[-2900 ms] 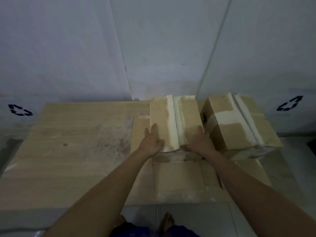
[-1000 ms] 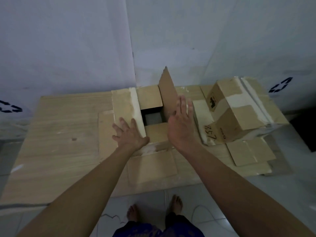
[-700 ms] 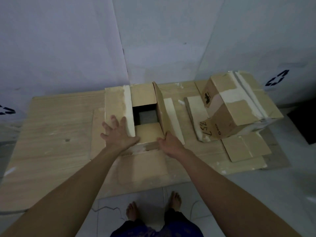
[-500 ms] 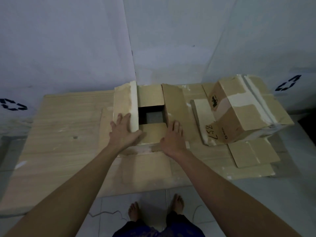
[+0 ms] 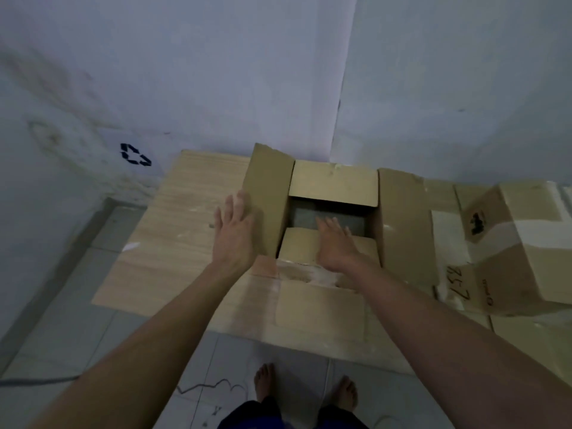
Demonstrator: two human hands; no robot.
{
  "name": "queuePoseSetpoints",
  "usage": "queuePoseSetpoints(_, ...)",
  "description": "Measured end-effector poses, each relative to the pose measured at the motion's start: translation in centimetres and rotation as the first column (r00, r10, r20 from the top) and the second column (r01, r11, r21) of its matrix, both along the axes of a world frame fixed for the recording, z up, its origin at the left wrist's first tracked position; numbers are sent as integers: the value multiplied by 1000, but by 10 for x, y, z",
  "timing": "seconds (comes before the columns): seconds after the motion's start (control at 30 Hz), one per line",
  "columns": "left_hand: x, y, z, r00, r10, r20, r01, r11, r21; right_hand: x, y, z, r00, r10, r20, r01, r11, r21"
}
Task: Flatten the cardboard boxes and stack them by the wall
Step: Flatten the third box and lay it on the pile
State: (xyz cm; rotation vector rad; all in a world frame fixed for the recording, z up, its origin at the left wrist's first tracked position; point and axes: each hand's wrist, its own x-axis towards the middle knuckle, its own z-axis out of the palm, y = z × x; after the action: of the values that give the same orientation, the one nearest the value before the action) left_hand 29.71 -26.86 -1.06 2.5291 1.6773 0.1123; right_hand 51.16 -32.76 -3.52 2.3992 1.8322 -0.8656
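The open box (image 5: 334,212) sits on the wooden board (image 5: 173,239) near the corner of the walls, and its top now stands fully opened: a second ago the left flap (image 5: 267,199) lay flat under the left hand (image 5: 233,235), whereas now it is tilted up, with that hand's straight fingers pressed against its outer face. The right flap (image 5: 405,224), upright a second ago, now leans outward to the right. The right hand (image 5: 335,246) has moved from that flap to the near flap (image 5: 309,250), resting on it with fingers extended, gripping nothing. With the flaps freed, the box looks ready to be collapsed, so flattening seems only begun. The taped box (image 5: 520,252) remains unflattened on the right, on flat cardboard pieces (image 5: 322,317). The view has also swung left, showing a recycling mark (image 5: 135,154) on the left wall.
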Motion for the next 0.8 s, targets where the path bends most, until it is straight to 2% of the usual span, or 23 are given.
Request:
queuePoseSetpoints(0.07,-2,-2,-16,999,-50,-19,46,984,-174,-4,5,-2,1000,25,-15,-25,999,-36)
queuePoseSetpoints(0.13,2,-6,-25,993,-11,119,57,917,-395,-5,8,-1,999,20,-33,-22,997,-78)
queuePoseSetpoints(0.17,4,-7,-27,983,25,180,61,887,-457,-5,9,1,1000,6,-29,-8,996,-89)
queuePoseSetpoints(0.3,10,1,-32,961,82,263,39,904,-425,-2,13,3,999,12,34,-10,999,-39)
queuePoseSetpoints(0.4,13,9,-29,950,92,297,46,903,-428,1,17,-6,998,-57,-28,54,995,-86)
queuePoseSetpoints(0.53,19,15,-32,979,7,204,87,890,-448,4,17,-13,991,-131,-19,127,980,-151)
queuePoseSetpoints(0.6,21,18,-36,986,-25,162,98,886,-454,4,16,-3,989,-147,7,147,987,-59)
queuePoseSetpoints(0.67,20,22,-38,984,-8,179,91,882,-462,2,17,15,986,-147,85,127,972,198)
queuePoseSetpoints(0.73,19,25,-39,975,20,219,88,878,-471,-3,15,40,976,-212,50,167,878,449)
queuePoseSetpoints(0.77,20,26,-38,970,39,239,81,878,-472,-6,13,53,976,-218,-6,194,852,486)
queuePoseSetpoints(0.8,20,27,-38,966,58,253,74,875,-479,-9,11,65,975,-218,-47,215,863,457)
